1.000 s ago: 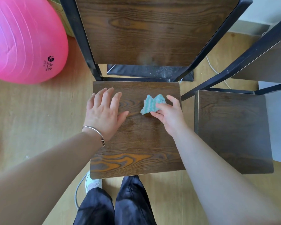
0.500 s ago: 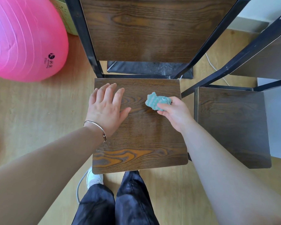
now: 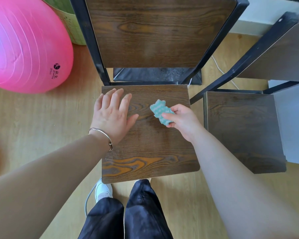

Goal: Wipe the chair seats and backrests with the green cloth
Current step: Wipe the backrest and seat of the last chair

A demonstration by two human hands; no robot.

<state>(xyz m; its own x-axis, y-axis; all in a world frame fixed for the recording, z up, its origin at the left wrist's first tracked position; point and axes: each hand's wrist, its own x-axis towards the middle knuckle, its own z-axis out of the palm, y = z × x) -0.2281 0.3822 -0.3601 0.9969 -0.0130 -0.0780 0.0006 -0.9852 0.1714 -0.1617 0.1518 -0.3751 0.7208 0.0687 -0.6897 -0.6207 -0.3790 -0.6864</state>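
Cloth: green cloth (image 3: 161,112), bunched, with pale wavy stripes; pinched in the right hand over the far right part of the near seat, its free end pointing toward the backrest. Whether it touches the wood I cannot tell.
Right hand: right hand (image 3: 183,119) curled, thumb and fingers gripping the cloth's near end; forearm comes in from the lower right.
Left hand: left hand (image 3: 113,114) flat, fingers straight and a little spread, palm pressed on the seat's far left part; holds nothing. Thin bracelet (image 3: 103,135) at the wrist.
Seat: seat (image 3: 148,152) of dark wood grain with an orange streak near the front edge; both hands lie over its far half, apart from each other.
Backrest: backrest (image 3: 154,30), same dark wood in a black frame, rising beyond the seat.
Second chair: chair (image 3: 243,128) just beside the first on the right, seat bare, its backrest at the upper right.
Ball: pink ball (image 3: 24,45) on the floor to the left, a green basket (image 3: 71,26) behind it.
Floor: light wood floor (image 3: 41,121); dark trousers (image 3: 124,216) and a white shoe (image 3: 103,189) below the seat's front edge.
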